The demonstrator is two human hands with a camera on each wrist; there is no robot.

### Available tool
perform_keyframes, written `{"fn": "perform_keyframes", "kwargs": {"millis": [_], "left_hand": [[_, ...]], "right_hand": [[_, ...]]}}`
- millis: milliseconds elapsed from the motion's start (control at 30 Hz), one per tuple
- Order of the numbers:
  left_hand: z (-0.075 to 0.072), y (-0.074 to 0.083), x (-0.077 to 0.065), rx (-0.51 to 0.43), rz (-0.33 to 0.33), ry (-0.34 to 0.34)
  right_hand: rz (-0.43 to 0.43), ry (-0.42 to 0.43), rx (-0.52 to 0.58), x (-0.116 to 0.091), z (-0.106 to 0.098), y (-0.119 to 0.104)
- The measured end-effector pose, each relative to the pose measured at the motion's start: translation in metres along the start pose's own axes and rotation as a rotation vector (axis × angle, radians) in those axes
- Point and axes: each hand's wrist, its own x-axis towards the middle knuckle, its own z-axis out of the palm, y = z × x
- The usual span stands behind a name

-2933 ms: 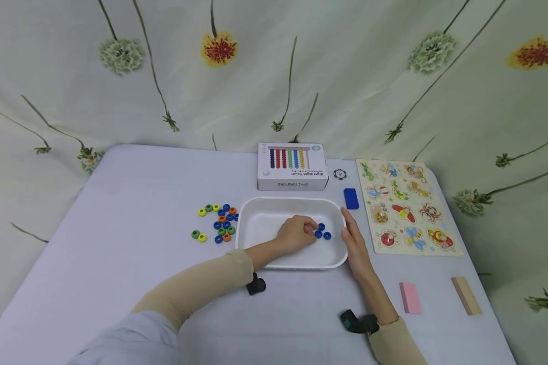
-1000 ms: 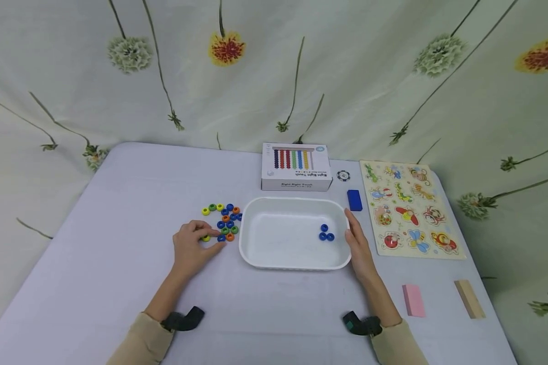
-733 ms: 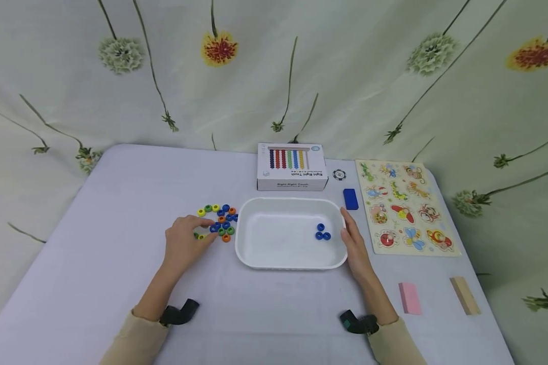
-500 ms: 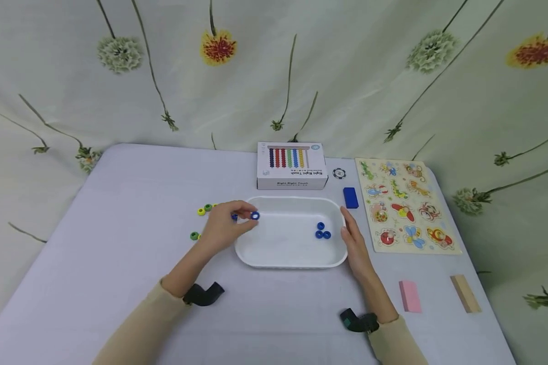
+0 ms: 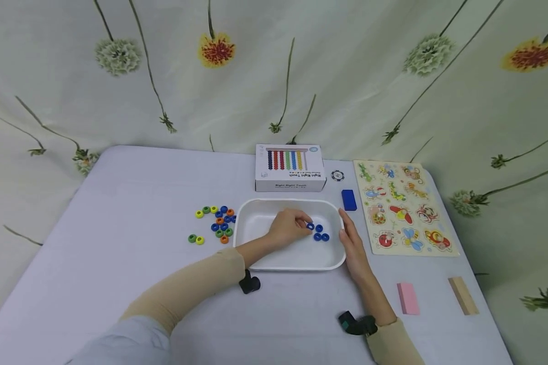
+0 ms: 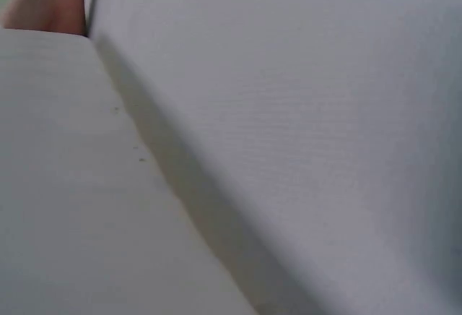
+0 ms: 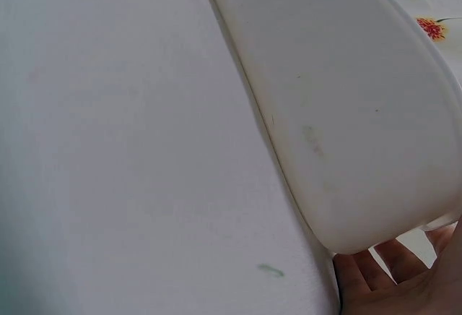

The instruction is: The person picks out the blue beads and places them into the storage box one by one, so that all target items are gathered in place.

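My left hand (image 5: 288, 226) reaches into the white plastic tray (image 5: 267, 261) and pinches a blue bead (image 5: 310, 226) between thumb and fingers, low over its floor. Right beside that bead lie three other blue beads (image 5: 325, 237). Along the tray's right end, my right hand (image 5: 353, 248) rests with its fingers straight and its thumb at the rim. The right wrist view shows those fingers (image 7: 397, 261) against the outside of the tray's end wall. A loose group of blue, orange, green and yellow beads (image 5: 219, 233) lies on the cloth left of the tray.
Behind the tray stands a printed box (image 5: 290, 170). A poker chip (image 5: 337, 175) and a blue block (image 5: 349, 200) lie to its right, then a wooden animal puzzle board (image 5: 404, 208). Nearer on the right are a pink block (image 5: 408, 299) and a plain wooden block (image 5: 463, 296).
My left hand has picked a blue bead from the group on the cloth and carried it right, into the tray beside the three blue beads. My right hand stays at the tray's end.
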Motion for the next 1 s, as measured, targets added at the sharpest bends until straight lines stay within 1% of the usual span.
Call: {"fn": "perform_keyframes", "kwargs": {"millis": [100,200,300,400,467,533,600,667,733,800,833,900,933,1000], "left_hand": [[0.007,-0.001,0.002,0.073,-0.014,-0.037],[0.008,-0.001,0.002,0.112,-0.005,-0.06],[0.004,0.001,-0.001,0.15,-0.009,-0.069],[-0.004,0.005,-0.009,0.212,-0.003,-0.056],[-0.013,0.01,-0.019,0.235,0.027,-0.028],[-0.025,0.014,-0.032,0.233,0.074,0.025],[-0.042,0.015,-0.047,0.212,0.115,0.099],[-0.061,0.01,-0.062,0.17,0.142,0.186],[-0.081,0.0,-0.076,0.121,0.149,0.28],[-0.099,-0.019,-0.086,0.066,0.16,0.376],[-0.107,-0.03,-0.091,0.039,0.162,0.421],[-0.12,-0.053,-0.1,0.006,0.146,0.507],[-0.124,-0.069,-0.103,-0.014,0.151,0.542],[-0.13,-0.096,-0.109,-0.028,0.113,0.6]], "right_hand": [[-0.007,0.003,0.008,-0.001,-0.001,0.0],[-0.015,0.003,0.017,-0.001,-0.001,0.0],[-0.014,0.005,0.016,0.0,-0.001,0.0],[-0.004,0.008,0.008,0.001,0.0,0.001],[-0.004,0.003,0.005,0.001,0.0,0.001],[-0.004,0.005,0.005,0.001,0.0,0.002],[-0.007,0.011,0.007,0.001,0.0,0.001],[-0.007,0.015,0.008,0.001,0.001,0.001],[-0.008,0.02,0.01,0.001,0.001,0.001],[-0.007,0.02,0.01,0.0,0.001,0.0],[-0.003,0.02,0.008,0.0,0.001,0.0],[0.002,0.018,0.006,0.0,0.001,0.0],[0.006,0.018,0.005,0.0,0.001,0.0],[0.014,0.017,-0.001,0.0,0.001,0.0]]}}
